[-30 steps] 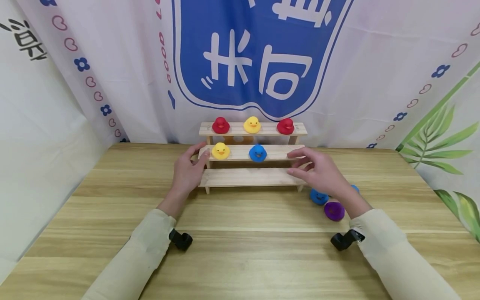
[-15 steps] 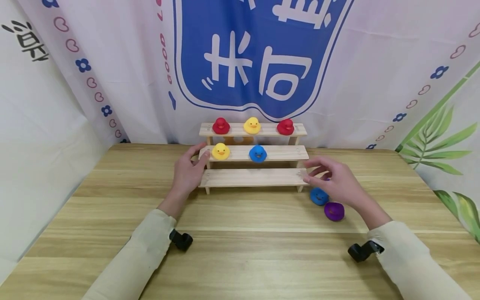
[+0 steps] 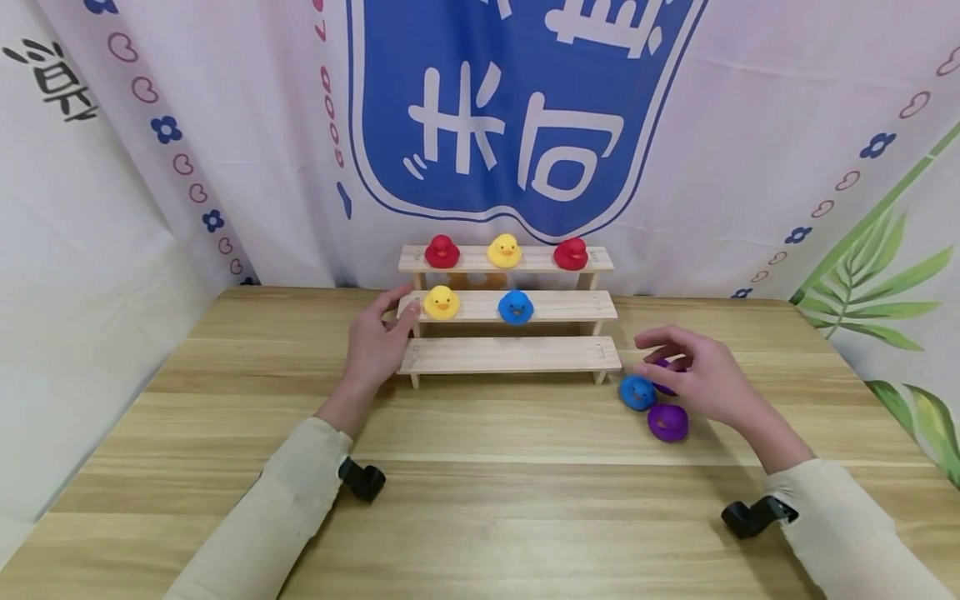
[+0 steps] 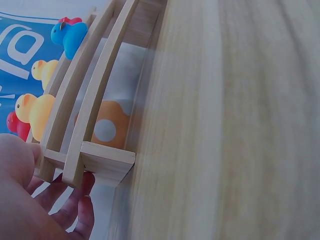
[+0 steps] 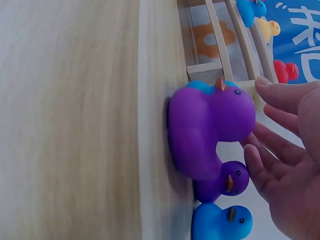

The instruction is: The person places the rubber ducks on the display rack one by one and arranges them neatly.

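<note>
A three-tier wooden display stand (image 3: 510, 356) stands at the back of the table. My left hand (image 3: 377, 337) grips its left end at the middle tier, thumb in front and fingers behind. That tier carries a yellow rubber duck (image 3: 442, 303) and a blue duck (image 3: 516, 307). My right hand (image 3: 701, 375) hovers with loosely bent fingers, holding nothing, over loose ducks right of the stand. Among these are a blue duck (image 3: 637, 392), a purple duck (image 3: 667, 423) and another purple duck (image 3: 663, 385), partly hidden by the hand. The right wrist view also shows a second loose blue duck (image 5: 220, 223).
On the top tier sit a red duck (image 3: 442, 252), a yellow duck (image 3: 505, 250) and another red duck (image 3: 572, 253). A printed curtain (image 3: 285, 167) hangs right behind the stand. The wooden table (image 3: 480, 500) extends towards me.
My right hand has moved from the stand's right end rightwards and towards me, to above the loose ducks. The left hand has stayed on the stand.
</note>
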A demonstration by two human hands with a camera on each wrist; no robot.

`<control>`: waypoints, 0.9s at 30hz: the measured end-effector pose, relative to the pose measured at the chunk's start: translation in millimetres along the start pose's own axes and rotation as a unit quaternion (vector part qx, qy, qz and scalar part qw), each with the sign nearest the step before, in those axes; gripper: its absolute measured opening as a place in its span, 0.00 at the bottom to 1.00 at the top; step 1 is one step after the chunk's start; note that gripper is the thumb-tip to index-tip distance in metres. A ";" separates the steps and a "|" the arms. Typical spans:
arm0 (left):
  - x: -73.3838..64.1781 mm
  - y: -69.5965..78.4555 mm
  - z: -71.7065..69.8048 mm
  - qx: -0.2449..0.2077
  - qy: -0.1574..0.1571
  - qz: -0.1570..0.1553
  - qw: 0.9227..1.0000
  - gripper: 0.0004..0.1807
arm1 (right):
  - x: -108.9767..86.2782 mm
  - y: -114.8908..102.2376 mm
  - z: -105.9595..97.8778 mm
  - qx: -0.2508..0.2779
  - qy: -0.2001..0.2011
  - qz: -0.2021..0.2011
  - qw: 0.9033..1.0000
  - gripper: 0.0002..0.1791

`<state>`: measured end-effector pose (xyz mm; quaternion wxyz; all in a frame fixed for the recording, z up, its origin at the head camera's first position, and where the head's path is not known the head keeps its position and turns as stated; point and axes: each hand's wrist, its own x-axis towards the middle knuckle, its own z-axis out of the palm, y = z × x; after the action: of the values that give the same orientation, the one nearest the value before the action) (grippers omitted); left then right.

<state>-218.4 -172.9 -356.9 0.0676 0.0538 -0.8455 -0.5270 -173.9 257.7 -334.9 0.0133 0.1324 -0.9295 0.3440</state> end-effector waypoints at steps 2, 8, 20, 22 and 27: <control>-0.1 0.1 -0.2 -0.002 0.001 0.000 1.000 0.27 | -0.9 1.7 -1.6 0.000 0.004 -0.005 1.000 0.21; -0.9 1.2 -0.1 -0.001 -0.002 -0.004 1.000 0.27 | -3.7 6.1 -6.3 -0.007 0.011 -0.005 1.000 0.21; 0.6 -0.4 -0.5 -0.010 -0.001 0.000 1.000 0.27 | -7.8 16.1 -11.4 -0.015 0.042 -0.015 0.999 0.21; 0.4 -0.1 -0.5 -0.009 -0.002 -0.001 1.000 0.27 | -8.9 16.7 -13.0 -0.018 0.042 -0.010 0.999 0.21; -0.2 1.2 -0.4 -0.009 -0.002 -0.006 1.000 0.27 | -11.2 18.8 -17.5 -0.027 0.034 0.003 0.999 0.22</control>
<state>-218.2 -172.7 -355.6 0.0631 0.0574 -0.8404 -0.5352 -169.1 285.3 -334.9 0.0478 0.1176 -0.9378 0.3232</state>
